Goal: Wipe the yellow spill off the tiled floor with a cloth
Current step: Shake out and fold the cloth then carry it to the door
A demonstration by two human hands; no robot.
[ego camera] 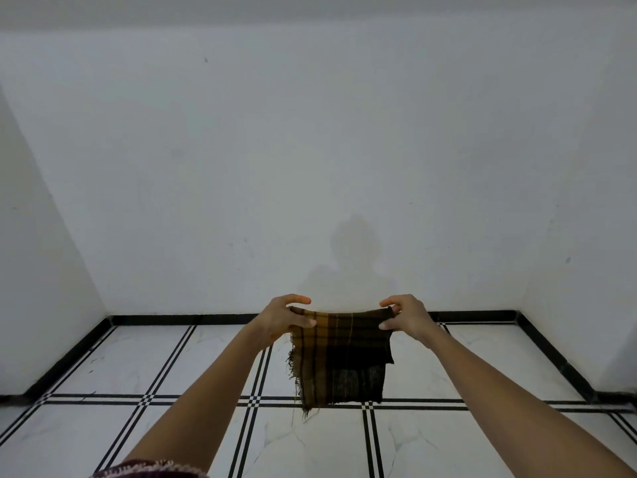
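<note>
I see the left hand (282, 317) and the right hand (406, 317) just below the centre of the frame. Each grip pinches an upper corner of the brown-and-orange plaid cloth (341, 357) between thumb and fingers, so the cloth hangs stretched between them (fringe frayed along its left edge) in front of the white tiled floor (138, 367). Behind it, black skirting (172, 319) runs along the foot of the pale wall (310, 132), which carries a faint shadow (355, 250), and a maroon sleeve (151, 469) shows at the lower left edge.
</note>
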